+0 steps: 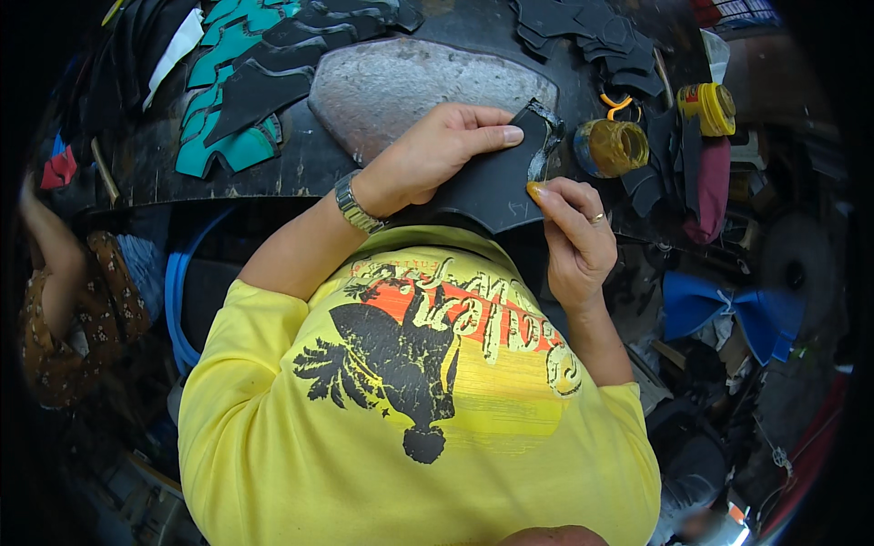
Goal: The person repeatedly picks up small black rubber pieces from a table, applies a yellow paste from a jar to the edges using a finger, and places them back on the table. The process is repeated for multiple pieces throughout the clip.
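A flat black cut piece [487, 187] with a curved outline lies tilted at the table's near edge. Along its right edge runs a shiny, wet-looking strip [543, 146]. My left hand [432, 155] grips the piece from the left, thumb pressed on top and fingers partly hidden beneath. At the lower right edge, my right hand [575, 227] has its fingers curled in, and a yellow-stained fingertip touches the rim. Just beyond that hand is an open jar [612, 148] smeared with amber glue. Under the far part of the piece lies a grey stone slab [410, 86].
Teal pieces [223, 146] and black pieces [264, 98] overlap in rows at the far left. More black pieces [592, 36] are piled at the far right, near an orange-handled tool [616, 105] and a yellow container [708, 109]. Another person's arm [55, 250] shows at left.
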`<action>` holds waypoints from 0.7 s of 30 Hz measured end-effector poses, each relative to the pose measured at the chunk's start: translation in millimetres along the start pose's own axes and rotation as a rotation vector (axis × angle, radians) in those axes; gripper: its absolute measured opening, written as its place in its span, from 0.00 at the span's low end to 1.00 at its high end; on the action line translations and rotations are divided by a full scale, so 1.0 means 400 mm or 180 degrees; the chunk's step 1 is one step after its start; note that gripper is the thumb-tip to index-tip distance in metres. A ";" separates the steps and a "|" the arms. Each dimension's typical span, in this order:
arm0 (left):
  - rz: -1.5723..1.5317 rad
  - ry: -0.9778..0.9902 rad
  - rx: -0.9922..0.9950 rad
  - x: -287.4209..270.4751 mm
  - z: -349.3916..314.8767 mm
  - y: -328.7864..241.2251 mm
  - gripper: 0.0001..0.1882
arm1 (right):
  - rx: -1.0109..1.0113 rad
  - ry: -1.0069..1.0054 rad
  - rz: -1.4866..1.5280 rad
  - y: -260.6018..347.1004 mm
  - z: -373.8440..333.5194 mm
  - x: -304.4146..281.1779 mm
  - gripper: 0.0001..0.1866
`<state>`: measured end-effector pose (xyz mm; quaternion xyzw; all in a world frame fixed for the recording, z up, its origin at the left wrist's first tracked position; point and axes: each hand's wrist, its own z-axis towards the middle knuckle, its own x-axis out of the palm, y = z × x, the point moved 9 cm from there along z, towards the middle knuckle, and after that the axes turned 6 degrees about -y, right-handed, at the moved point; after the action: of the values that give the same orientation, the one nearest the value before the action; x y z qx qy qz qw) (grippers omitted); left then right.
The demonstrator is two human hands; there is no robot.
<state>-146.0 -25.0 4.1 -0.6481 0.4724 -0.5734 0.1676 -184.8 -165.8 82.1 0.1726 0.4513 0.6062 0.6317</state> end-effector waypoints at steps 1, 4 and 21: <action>-0.0032 0.0003 -0.0033 -0.002 0.002 0.001 0.13 | -0.0054 -0.0021 -0.0039 0.004 -0.001 -0.002 0.22; -0.0103 0.0015 -0.0119 -0.008 0.007 0.005 0.13 | -0.0294 -0.0010 -0.0252 0.018 -0.004 -0.006 0.23; 0.0567 -0.0340 0.0582 -0.057 0.017 -0.047 0.14 | -0.0277 0.0148 -0.0944 -0.008 0.019 -0.005 0.27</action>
<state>-129.7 0.7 3.1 -0.6152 0.4642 -0.5616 0.3012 -176.6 -165.6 84.5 0.0625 0.4597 0.5291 0.7105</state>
